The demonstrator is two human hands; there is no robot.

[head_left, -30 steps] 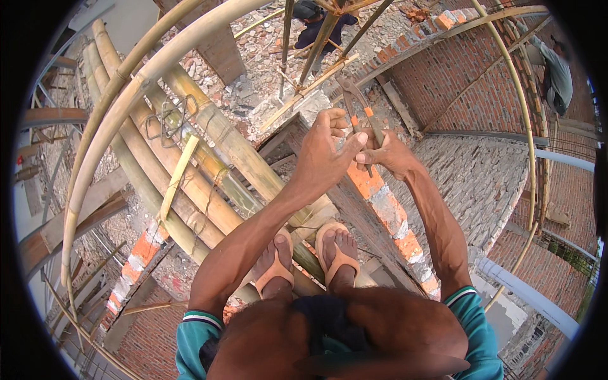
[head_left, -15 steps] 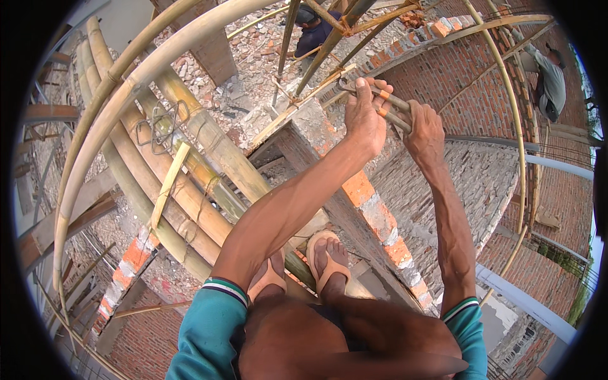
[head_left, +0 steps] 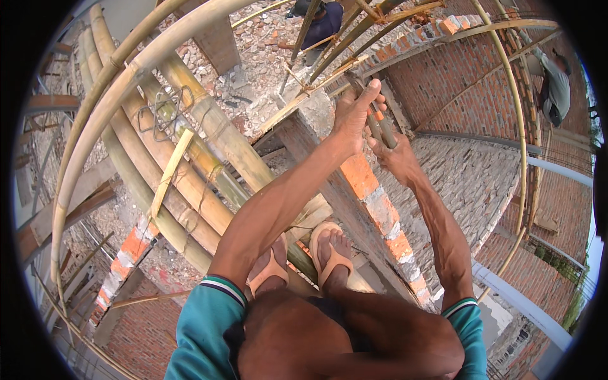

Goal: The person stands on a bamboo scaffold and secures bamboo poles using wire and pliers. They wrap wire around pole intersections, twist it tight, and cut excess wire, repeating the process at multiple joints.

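Note:
A pair of pincers (head_left: 381, 128) with long brownish handles and orange bands stands in front of me, its dark jaws toward the wooden strip at the top of the wall. My left hand (head_left: 354, 117) is closed around the upper part, near the jaws, thumb raised. Around the lower ends of the handles, my right hand (head_left: 398, 158) is closed, its fingers partly hidden. Just beyond the jaws, a light wooden strip (head_left: 297, 109) runs along the top of the concrete. Whether the jaws bite on anything, I cannot tell.
My sandalled feet rest on bamboo poles (head_left: 221, 136), where bent wire ties (head_left: 166, 120) and a split bamboo piece (head_left: 171, 171) lie. Curved bamboo poles (head_left: 136, 73) cross the left. A brick wall edge (head_left: 383, 215) drops away at right. Two people (head_left: 323, 22) (head_left: 556, 88) are farther off.
The pincers have swung from a sideways slant to more upright. My right hand has come down and left, closer to my left hand, which has moved slightly down and left.

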